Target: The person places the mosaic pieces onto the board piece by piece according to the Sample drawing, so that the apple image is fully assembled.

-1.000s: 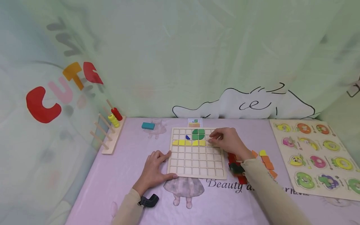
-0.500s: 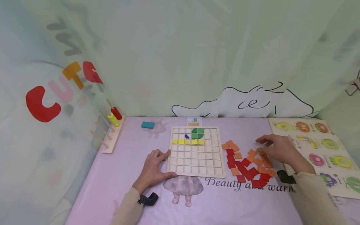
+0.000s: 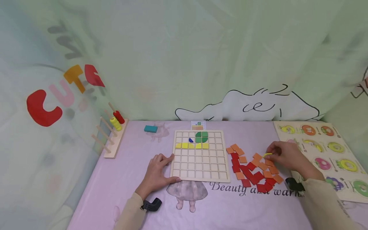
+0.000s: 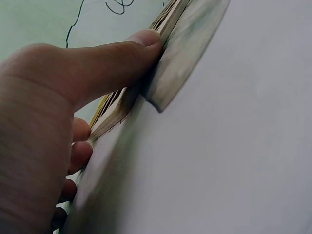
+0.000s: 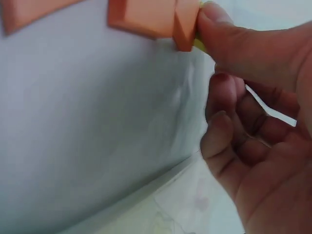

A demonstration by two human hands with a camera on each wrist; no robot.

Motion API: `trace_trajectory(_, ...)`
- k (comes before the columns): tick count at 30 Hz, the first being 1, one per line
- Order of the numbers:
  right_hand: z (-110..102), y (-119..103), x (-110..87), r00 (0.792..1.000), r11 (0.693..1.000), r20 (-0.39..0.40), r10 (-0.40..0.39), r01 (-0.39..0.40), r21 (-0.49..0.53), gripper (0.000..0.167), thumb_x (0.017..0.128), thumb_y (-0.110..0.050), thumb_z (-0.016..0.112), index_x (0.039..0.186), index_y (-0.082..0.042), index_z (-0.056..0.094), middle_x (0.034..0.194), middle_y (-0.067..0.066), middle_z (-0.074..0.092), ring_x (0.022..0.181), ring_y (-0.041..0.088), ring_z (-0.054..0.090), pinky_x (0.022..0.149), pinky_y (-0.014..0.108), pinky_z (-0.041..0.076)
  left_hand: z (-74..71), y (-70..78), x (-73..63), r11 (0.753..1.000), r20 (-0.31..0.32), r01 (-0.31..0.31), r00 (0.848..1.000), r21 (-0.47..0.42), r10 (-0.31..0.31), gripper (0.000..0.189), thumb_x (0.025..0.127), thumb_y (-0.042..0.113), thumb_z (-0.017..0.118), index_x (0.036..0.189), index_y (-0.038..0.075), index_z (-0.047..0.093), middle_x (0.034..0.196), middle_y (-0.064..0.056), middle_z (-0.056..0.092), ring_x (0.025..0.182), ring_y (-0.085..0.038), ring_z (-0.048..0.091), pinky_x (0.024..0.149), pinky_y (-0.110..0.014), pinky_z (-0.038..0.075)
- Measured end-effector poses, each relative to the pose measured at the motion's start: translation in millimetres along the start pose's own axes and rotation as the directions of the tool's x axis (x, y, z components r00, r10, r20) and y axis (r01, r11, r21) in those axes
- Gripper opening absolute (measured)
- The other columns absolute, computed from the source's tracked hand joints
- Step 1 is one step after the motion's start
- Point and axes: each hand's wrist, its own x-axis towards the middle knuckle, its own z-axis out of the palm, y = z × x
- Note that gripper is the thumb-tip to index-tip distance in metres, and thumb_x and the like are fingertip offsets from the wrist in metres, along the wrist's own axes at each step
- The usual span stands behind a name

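Observation:
My left hand [image 3: 156, 174] holds the near left corner of a wooden grid board [image 3: 195, 159], thumb at the front edge and fingers along the left side. The same thumb [image 4: 114, 66] lies against the board's edge in the left wrist view. A row of yellow tiles [image 3: 185, 145], a green leaf shape of several tiles [image 3: 201, 137] and a small blue piece [image 3: 191, 140] sit in its upper squares. My right hand [image 3: 288, 156] pinches a yellow tile [image 3: 267, 154] over the loose tiles. In the right wrist view, the thumb [image 5: 229, 36] mostly hides this tile.
Orange tiles [image 3: 242, 159] and red tiles [image 3: 248, 172] lie scattered right of the board. A fruit puzzle board [image 3: 310, 153] is at the right. A pattern card [image 3: 198, 125], a teal block [image 3: 150, 129] and a peg stand [image 3: 116, 143] line the back and left.
My right hand has moved from the grid board to the loose tiles at the right and now pinches a yellow tile there. The left hand stays at the board's corner.

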Motion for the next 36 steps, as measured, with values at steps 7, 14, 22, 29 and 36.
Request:
trace_trajectory(7, 9, -12, 4.2, 0.997, 0.996, -0.074, 0.02, -0.014, 0.085, 0.033, 0.099, -0.025, 0.076, 0.121, -0.002, 0.065, 0.09, 0.007, 0.066, 0.081, 0.021, 0.058, 0.062, 0.024, 0.049, 0.3, -0.2, 0.2, 1.0, -0.002, -0.005, 1.0, 0.004, 0.005, 0.098, 0.068, 0.056, 0.096, 0.15, 0.015, 0.062, 0.098, 0.006, 0.048, 0.093, -0.012, 0.039, 0.086, -0.033, 0.033)
trace_trajectory(14, 30, -43, 16.5, 0.988, 0.96, -0.124, 0.088, -0.051, 0.275, 0.043, 0.103, -0.036, 0.07, 0.136, -0.008, 0.069, 0.103, 0.015, 0.071, 0.088, 0.026, 0.062, 0.06, 0.027, 0.055, 0.3, 0.0, -0.4, 1.0, -0.008, -0.007, 1.0, -0.005, 0.007, 0.097, 0.068, 0.055, 0.096, 0.15, 0.014, 0.063, 0.098, 0.006, 0.047, 0.092, -0.011, 0.039, 0.085, -0.033, 0.033)
trace_trajectory(22, 50, -85, 34.4, 0.988, 0.909, -0.075, 0.135, -0.093, 0.407, 0.051, 0.099, -0.034, 0.076, 0.143, -0.011, 0.064, 0.115, 0.016, 0.07, 0.101, 0.03, 0.064, 0.07, 0.024, 0.058, -0.3, -0.6, -0.3, 1.0, 0.0, -0.008, 1.0, -0.001, 0.008, 0.098, 0.069, 0.056, 0.096, 0.151, 0.014, 0.061, 0.099, 0.006, 0.048, 0.093, -0.011, 0.039, 0.085, -0.033, 0.033)
trace_trajectory(29, 66, -122, 56.6, 0.998, 0.954, -0.055, -0.01, 0.026, 0.298, 0.035, 0.095, -0.02, 0.081, 0.125, -0.005, 0.073, 0.104, 0.013, 0.072, 0.089, 0.025, 0.062, 0.065, 0.027, 0.053, -0.5, -1.1, -0.3, 1.0, -0.01, -0.013, 1.0, 0.002, 0.013, 0.097, 0.069, 0.054, 0.096, 0.15, 0.014, 0.062, 0.099, 0.004, 0.049, 0.094, -0.012, 0.04, 0.085, -0.033, 0.033)
trace_trajectory(36, 79, -141, 70.4, 0.998, 0.978, 0.003, -0.065, 0.063, 0.198, 0.027, 0.091, -0.02, 0.083, 0.114, -0.006, 0.077, 0.103, 0.009, 0.071, 0.086, 0.022, 0.057, 0.074, 0.031, 0.048, 0.2, -0.4, -0.2, 1.0, -0.008, -0.01, 1.0, -0.009, 0.01, 0.098, 0.068, 0.053, 0.096, 0.151, 0.014, 0.061, 0.098, 0.005, 0.048, 0.093, -0.012, 0.039, 0.085, -0.033, 0.033)
